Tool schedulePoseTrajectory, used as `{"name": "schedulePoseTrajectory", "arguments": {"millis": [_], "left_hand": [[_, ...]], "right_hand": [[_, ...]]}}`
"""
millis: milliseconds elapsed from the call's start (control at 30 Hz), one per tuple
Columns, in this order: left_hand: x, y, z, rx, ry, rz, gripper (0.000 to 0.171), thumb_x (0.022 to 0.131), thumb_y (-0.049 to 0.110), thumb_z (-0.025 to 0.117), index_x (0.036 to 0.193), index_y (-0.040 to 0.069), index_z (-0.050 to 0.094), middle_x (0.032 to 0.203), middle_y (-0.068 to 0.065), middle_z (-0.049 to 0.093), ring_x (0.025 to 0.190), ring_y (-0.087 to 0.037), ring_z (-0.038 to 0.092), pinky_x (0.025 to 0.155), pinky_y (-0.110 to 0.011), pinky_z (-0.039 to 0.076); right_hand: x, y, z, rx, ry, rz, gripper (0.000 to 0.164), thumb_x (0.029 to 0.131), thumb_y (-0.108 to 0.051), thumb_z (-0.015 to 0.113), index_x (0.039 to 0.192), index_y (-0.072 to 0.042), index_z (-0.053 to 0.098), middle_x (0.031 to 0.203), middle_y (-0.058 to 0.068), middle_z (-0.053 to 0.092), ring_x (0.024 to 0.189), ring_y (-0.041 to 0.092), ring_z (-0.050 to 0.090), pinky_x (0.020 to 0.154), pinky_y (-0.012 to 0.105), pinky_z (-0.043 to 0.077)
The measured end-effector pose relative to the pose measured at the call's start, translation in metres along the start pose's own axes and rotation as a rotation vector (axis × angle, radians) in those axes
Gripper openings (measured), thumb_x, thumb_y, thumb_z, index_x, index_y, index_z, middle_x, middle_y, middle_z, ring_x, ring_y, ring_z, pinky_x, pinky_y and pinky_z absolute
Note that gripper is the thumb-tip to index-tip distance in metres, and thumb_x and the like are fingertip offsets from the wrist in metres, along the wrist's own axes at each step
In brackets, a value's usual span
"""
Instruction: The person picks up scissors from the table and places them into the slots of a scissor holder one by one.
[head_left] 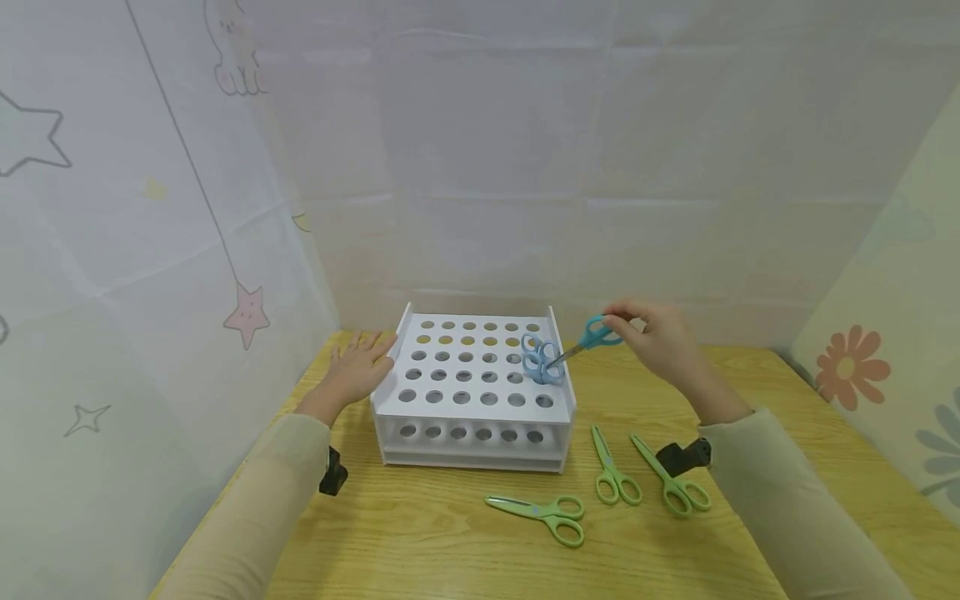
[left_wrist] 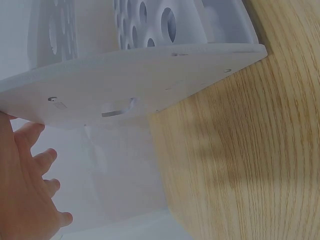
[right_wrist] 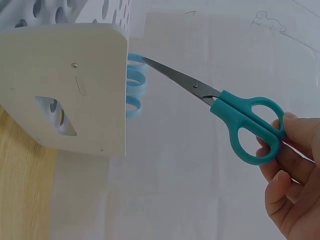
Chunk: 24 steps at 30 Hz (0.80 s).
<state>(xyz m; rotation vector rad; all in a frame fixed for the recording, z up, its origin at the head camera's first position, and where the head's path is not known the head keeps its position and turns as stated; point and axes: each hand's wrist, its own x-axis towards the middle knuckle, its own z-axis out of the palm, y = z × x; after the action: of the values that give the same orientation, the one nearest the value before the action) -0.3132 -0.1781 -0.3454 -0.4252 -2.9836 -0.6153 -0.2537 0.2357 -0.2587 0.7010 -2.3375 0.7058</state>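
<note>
My right hand (head_left: 663, 346) pinches one handle loop of a pair of teal scissors (right_wrist: 227, 107). Their closed metal blades slant down and left, with the tips close to light blue scissors (head_left: 540, 360) standing in the right part of a white holed rack (head_left: 453, 412). Only the blue handle loops of those show above the rack; I cannot tell whether the tips touch them. At the rack's left side panel (left_wrist: 145, 80), my left hand (head_left: 352, 371) rests with fingers spread, the thumb side touching the panel.
Three green scissors lie on the wooden table: one pair (head_left: 528, 508) in front of the rack, another (head_left: 611, 475) to its right, and a third (head_left: 667, 483) farther right, partly behind the black right wrist camera (head_left: 682, 457). A pale cloth wall (head_left: 600, 167) stands behind.
</note>
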Motion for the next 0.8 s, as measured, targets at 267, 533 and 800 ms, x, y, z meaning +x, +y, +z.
{"name": "schedulePoseTrajectory", "arguments": {"millis": [267,533,800], "left_hand": [[0.000,0.001,-0.001,0.011,0.010,0.001,0.051,0.097,0.031,0.028,0.145,0.013,0.031,0.149,-0.017,0.019,0.135,-0.043,0.000,0.099,-0.065,-0.004],[0.000,0.001,0.000,0.003,0.005,-0.003,0.052,0.097,0.032,0.028,0.145,0.013,0.030,0.150,-0.017,0.018,0.135,-0.042,-0.001,0.099,-0.064,-0.004],[0.000,0.000,0.000,-0.001,-0.002,-0.002,0.052,0.097,0.033,0.027,0.145,0.012,0.029,0.150,-0.017,0.016,0.135,-0.042,-0.002,0.099,-0.064,-0.006]], "right_hand": [[0.000,-0.005,0.004,-0.003,-0.031,-0.023,0.008,0.087,-0.007,0.061,0.092,-0.004,0.068,0.081,0.004,0.066,0.058,0.013,0.047,0.044,0.025,0.037],[0.000,-0.008,0.009,0.024,-0.105,0.021,0.014,0.090,-0.010,0.058,0.096,-0.002,0.067,0.087,0.007,0.067,0.069,0.016,0.055,0.054,0.029,0.046],[0.000,-0.007,0.016,0.059,-0.121,0.010,0.012,0.089,-0.007,0.059,0.095,-0.001,0.068,0.084,0.007,0.067,0.066,0.016,0.056,0.052,0.027,0.048]]}}
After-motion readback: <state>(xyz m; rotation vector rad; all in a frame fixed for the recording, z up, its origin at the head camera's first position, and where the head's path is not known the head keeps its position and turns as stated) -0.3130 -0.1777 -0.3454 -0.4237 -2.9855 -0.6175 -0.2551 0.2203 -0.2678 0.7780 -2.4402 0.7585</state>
